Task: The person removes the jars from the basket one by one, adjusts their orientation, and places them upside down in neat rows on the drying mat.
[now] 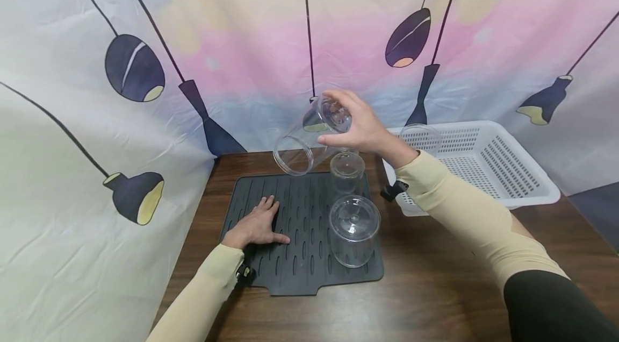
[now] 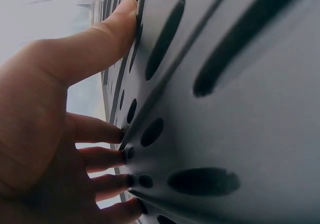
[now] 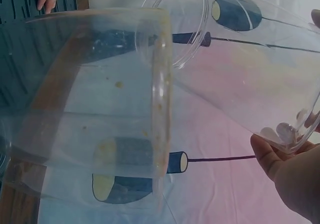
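Observation:
My right hand (image 1: 355, 124) grips a clear plastic canister (image 1: 295, 154) by its base end, holding it in the air above the back of a dark ribbed drying mat (image 1: 295, 272). The canister tilts with its round mouth down and to the left. In the right wrist view, fingers (image 3: 272, 156) hold its base, where petal-shaped bumps show. My left hand (image 1: 256, 223) rests spread on the mat's left part, thumb (image 2: 112, 29) and fingertips touching the slotted surface. Two more clear canisters, a smaller one (image 1: 347, 175) and a wider one (image 1: 355, 234), stand along the mat's right side.
At the right, a white perforated basket (image 1: 527, 199) stands on the brown wooden table (image 1: 435, 283). Another clear canister (image 1: 420, 135) shows at the basket's left end, behind my right forearm. A printed cloth (image 1: 251, 35) with lamp drawings hangs behind the table.

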A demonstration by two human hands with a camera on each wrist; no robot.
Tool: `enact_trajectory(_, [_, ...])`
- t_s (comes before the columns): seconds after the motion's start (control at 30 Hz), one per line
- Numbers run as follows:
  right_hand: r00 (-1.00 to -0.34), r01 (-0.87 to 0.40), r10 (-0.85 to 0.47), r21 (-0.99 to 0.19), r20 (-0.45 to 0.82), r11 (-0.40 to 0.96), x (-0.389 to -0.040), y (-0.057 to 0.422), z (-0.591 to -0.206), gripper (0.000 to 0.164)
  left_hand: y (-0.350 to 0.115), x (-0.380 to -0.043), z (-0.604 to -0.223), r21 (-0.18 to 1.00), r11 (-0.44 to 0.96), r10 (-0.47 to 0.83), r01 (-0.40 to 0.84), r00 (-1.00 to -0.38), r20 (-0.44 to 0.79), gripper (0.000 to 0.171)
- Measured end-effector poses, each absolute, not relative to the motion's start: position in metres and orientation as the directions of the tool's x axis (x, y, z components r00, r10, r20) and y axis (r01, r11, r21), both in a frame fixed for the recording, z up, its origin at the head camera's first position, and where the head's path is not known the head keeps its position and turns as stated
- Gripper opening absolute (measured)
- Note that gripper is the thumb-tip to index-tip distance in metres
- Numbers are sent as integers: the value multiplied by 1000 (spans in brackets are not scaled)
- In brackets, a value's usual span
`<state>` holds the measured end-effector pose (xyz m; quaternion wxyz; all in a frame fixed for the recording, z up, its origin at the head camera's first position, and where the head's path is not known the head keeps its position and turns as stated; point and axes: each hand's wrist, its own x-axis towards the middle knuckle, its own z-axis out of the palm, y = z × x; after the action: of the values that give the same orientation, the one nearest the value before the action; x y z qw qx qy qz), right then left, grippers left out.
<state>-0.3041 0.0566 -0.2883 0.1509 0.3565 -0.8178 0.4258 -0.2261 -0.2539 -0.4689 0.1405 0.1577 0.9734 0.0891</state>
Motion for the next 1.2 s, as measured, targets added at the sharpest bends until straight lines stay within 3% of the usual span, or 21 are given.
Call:
enact_trajectory(0.9, [-751,-652,-540,-558,381,513,-310,35,-291,98,-255,-227,-466,240,930,345,278,-887,-307,110])
enact_trajectory(1.2, [-740,-658,-589,-525,323,539,-316,29,-297,100,-254,-229,-467,237,928,352,287,-885,-304,111])
